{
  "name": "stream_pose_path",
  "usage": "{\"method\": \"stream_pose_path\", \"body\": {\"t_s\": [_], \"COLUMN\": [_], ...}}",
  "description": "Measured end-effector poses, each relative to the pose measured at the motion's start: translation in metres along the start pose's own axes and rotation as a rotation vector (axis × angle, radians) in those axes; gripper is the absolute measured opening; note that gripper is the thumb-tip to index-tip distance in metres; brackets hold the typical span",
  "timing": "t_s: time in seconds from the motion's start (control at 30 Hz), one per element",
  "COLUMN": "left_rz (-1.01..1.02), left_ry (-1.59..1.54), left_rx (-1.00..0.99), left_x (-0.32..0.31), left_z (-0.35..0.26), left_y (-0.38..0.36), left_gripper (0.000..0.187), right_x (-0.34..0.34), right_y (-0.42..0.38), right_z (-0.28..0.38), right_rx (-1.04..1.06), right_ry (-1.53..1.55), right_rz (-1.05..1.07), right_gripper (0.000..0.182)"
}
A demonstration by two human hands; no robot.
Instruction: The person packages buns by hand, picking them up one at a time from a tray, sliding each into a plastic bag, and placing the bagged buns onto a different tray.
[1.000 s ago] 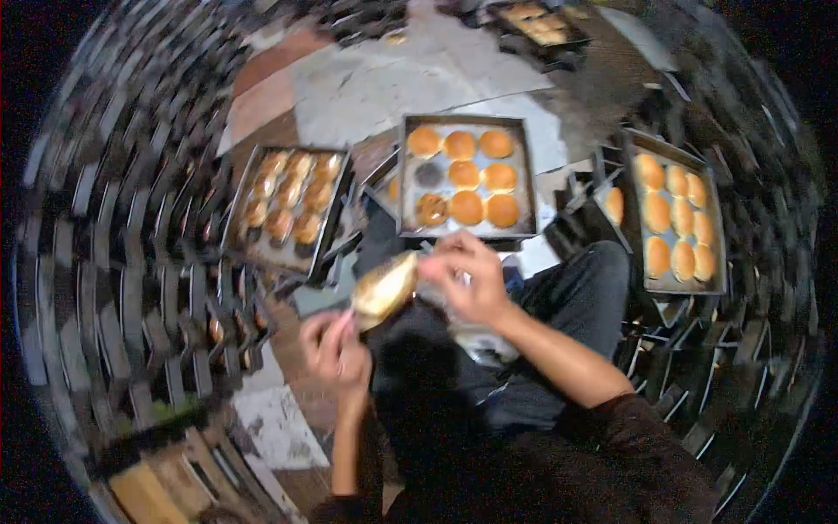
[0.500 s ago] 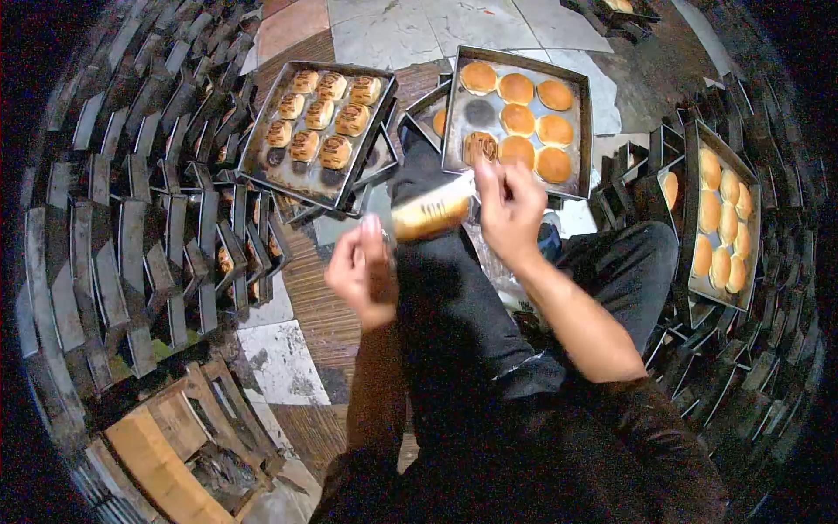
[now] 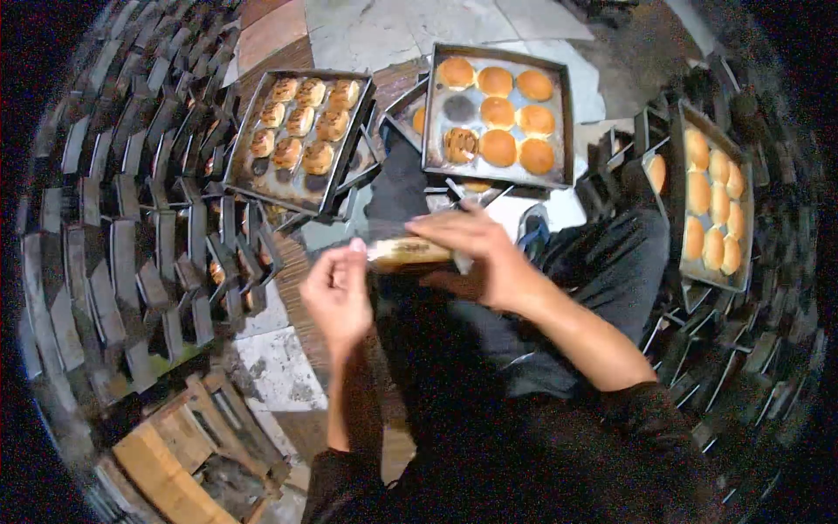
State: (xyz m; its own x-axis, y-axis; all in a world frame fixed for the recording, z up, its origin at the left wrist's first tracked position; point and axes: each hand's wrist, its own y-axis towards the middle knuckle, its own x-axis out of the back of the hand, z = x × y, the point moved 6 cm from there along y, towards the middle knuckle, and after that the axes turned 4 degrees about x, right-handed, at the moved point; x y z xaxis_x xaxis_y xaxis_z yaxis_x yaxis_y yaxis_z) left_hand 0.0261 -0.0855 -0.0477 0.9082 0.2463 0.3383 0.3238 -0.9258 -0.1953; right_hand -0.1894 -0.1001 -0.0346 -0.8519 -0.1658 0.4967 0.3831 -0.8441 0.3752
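Note:
A bun in a clear plastic wrapper with dark print (image 3: 406,251) is held level above my lap. My left hand (image 3: 339,293) pinches the wrapper at its left end between thumb and fingertips. Around the right end closes my right hand (image 3: 484,258), its fingers lying over the top of the bun. Beyond my hands, a metal tray (image 3: 567,113) holds plain golden buns and one dark-marked bun (image 3: 461,145). To its left, a second tray (image 3: 234,166) carries several buns with dark markings on top.
A further tray of plain buns (image 3: 740,266) leans at an angle on the right. Dark stacked trays (image 3: 113,253) rise along the left, with more on the right. At lower left stands a wooden frame (image 3: 166,476). My bent legs (image 3: 611,262) lie beneath my hands.
The wrapped bun has moved down towards my lap, now nearly level. My right hand has gone from pinching the wrapper's upper end to covering the bun's right end.

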Motion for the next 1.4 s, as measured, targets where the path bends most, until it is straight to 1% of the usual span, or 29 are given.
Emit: {"method": "stream_pose_path", "body": {"t_s": [0.07, 0.1, 0.13, 0.2, 0.27, 0.33, 0.37, 0.4, 0.43, 0.5, 0.57, 0.6, 0.63, 0.67, 0.7, 0.73, 0.77, 0.8, 0.87, 0.9, 0.93, 1.03, 1.07, 1.1, 1.13, 1.2, 1.3, 1.33, 1.4], "left_rz": [-0.025, -0.081, -0.097, -0.124, 0.029, 0.291, 0.412, 0.484, 0.553, 0.937, 0.874, 0.847, 0.875, 0.910, 0.895, 0.914, 0.931, 0.974, 0.737, 0.734, 0.728, 0.745, 0.843, 0.861, 0.873, 0.683, 0.217, 0.097, -0.194], "left_ry": [-0.160, -0.240, -0.349, -0.398, -0.141, 0.161, 0.292, 0.534, 0.766, 0.904, 0.617, 0.473, 0.476, 0.470, 0.438, 0.332, 0.224, 0.074, 0.686, 0.706, 0.724, 0.367, 0.343, 0.227, 0.119, -0.713, -0.403, -0.295, 0.031], "left_rx": [-0.032, 0.102, 0.124, -0.056, -0.026, -0.139, -0.222, -0.282, -0.367, -0.178, -0.351, -0.439, -0.524, -0.624, -0.688, -0.622, -0.557, -0.342, -0.446, -0.343, -0.244, -0.492, -0.507, -0.328, -0.141, 0.277, 0.221, 0.028, 0.018], "left_x": [-0.012, -0.014, -0.015, -0.023, -0.077, -0.139, -0.170, -0.185, -0.199, -0.225, -0.224, -0.215, -0.203, -0.193, -0.188, -0.182, -0.177, -0.172, -0.191, -0.190, -0.190, -0.181, -0.180, -0.170, -0.163, -0.157, -0.119, -0.103, -0.065], "left_z": [-0.003, -0.022, -0.020, 0.012, 0.022, 0.029, 0.033, 0.042, 0.052, 0.125, 0.140, 0.140, 0.129, 0.110, 0.089, 0.066, 0.042, 0.034, 0.071, 0.074, 0.072, 0.053, 0.056, 0.046, 0.043, 0.061, 0.022, 0.015, 0.009], "left_y": [0.027, 0.026, 0.029, 0.036, 0.016, -0.023, -0.045, -0.052, -0.060, -0.075, -0.073, -0.071, -0.071, -0.071, -0.074, -0.080, -0.086, -0.090, -0.084, -0.080, -0.079, -0.074, -0.068, -0.064, -0.059, -0.035, -0.020, -0.008, 0.010], "left_gripper": [0.019, 0.030, 0.033, 0.028, 0.027, 0.027, 0.027, 0.026, 0.024, 0.021, 0.018, 0.017, 0.015, 0.013, 0.013, 0.015, 0.019, 0.024, 0.026, 0.028, 0.031, 0.037, 0.039, 0.029, 0.034, 0.022, 0.026, 0.026, 0.029], "right_x": [-0.020, -0.017, -0.014, -0.008, -0.004, 0.000, 0.017, 0.034, 0.032, 0.020, 0.006, 0.012, 0.008, 0.024, 0.022, 0.026, 0.027, 0.032, 0.031, 0.024, 0.037, 0.095, 0.114, 0.127, 0.142, 0.133, 0.105, 0.095, 0.078], "right_y": [0.017, 0.024, 0.026, 0.023, 0.023, 0.021, 0.017, 0.012, 0.005, -0.026, -0.066, -0.082, -0.109, -0.114, -0.134, -0.149, -0.167, -0.167, -0.171, -0.173, -0.161, -0.149, -0.146, -0.147, -0.142, -0.128, -0.091, -0.077, -0.047], "right_z": [-0.026, -0.041, -0.064, -0.124, -0.179, -0.280, -0.302, -0.304, -0.305, -0.289, -0.231, -0.181, -0.154, -0.103, -0.087, -0.079, -0.079, -0.065, -0.064, -0.070, -0.053, -0.021, -0.015, -0.016, -0.012, -0.022, -0.001, 0.001, -0.024], "right_rx": [-0.048, -0.224, -0.273, -0.704, -1.018, -0.864, -0.780, -0.673, -0.735, -0.841, -0.666, -0.714, -0.593, -0.640, -0.462, -0.593, -0.537, -0.605, -0.557, -0.563, -0.250, -0.222, -0.223, -0.260, -0.403, -0.399, -0.182, -0.096, -0.086], "right_ry": [0.111, 0.136, 0.176, 0.551, 0.667, 0.446, 0.014, -0.412, -0.427, -0.443, -0.257, -0.212, 0.067, 0.142, 0.203, 0.007, -0.122, -0.131, -0.144, -0.129, -0.268, -0.361, -0.272, -0.305, -0.090, 0.022, 0.016, -0.026, -0.128], "right_rz": [0.140, 0.217, 0.100, -0.078, -0.306, -0.451, -0.483, -0.501, -0.294, 0.119, 0.383, 0.500, 0.541, 0.496, 0.395, 0.352, 0.167, 0.094, 0.014, -0.001, -0.052, -0.495, -0.697, -0.858, -0.874, -0.817, -0.715, -0.668, -0.555], "right_gripper": [0.071, 0.069, 0.063, 0.059, 0.052, 0.057, 0.055, 0.055, 0.053, 0.052, 0.043, 0.031, 0.022, 0.015, 0.018, 0.019, 0.018, 0.016, 0.015, 0.017, 0.016, 0.013, 0.013, 0.017, 0.016, 0.015, 0.013, 0.012, 0.015]}}
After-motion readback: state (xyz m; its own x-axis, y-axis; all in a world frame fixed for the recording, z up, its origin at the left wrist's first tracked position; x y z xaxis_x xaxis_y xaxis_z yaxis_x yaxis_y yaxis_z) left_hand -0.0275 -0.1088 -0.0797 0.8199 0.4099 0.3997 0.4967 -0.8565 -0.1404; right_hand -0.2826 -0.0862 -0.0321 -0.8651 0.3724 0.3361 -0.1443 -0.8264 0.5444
